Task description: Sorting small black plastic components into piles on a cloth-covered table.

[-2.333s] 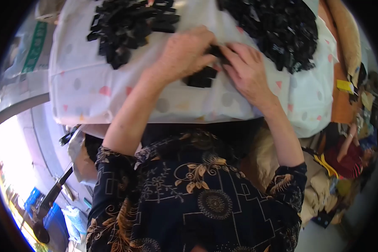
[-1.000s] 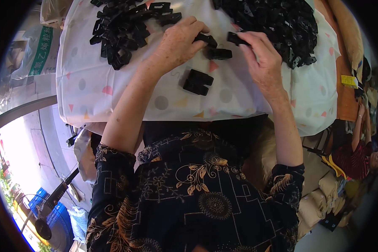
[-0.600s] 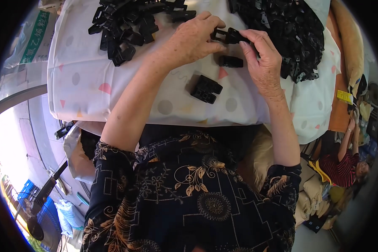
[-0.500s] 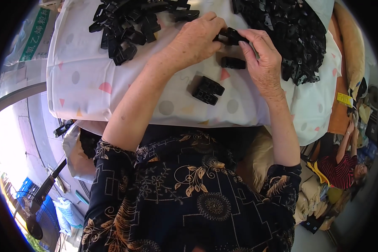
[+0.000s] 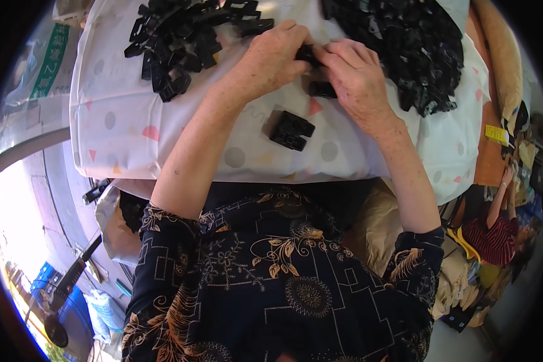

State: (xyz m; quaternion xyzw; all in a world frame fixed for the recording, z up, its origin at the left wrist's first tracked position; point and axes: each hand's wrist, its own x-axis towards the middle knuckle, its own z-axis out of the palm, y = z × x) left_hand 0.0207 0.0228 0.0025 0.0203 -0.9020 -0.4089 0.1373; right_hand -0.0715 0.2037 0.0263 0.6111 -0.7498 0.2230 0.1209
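Observation:
Between my two hands, over the far part of the table, is a small black plastic part. My left hand has its fingers closed on the left end of this part. At its right end my right hand pinches, fingers curled together; the fingertips hide much of the piece. Just below my right fingers lies another black plastic part, partly covered by that hand. Nearer to me, a blocky black plastic piece rests on the patterned white tablecloth.
A heap of black parts lies at the far left, a larger pile at the far right. Beyond the table's right side, a co-worker in a striped shirt sits by stacked goods. A fan stands at lower left.
My right hand has moved slightly left and turned, its fingers closing over the part's right end. The part is now more hidden. The whole view has shifted a little.

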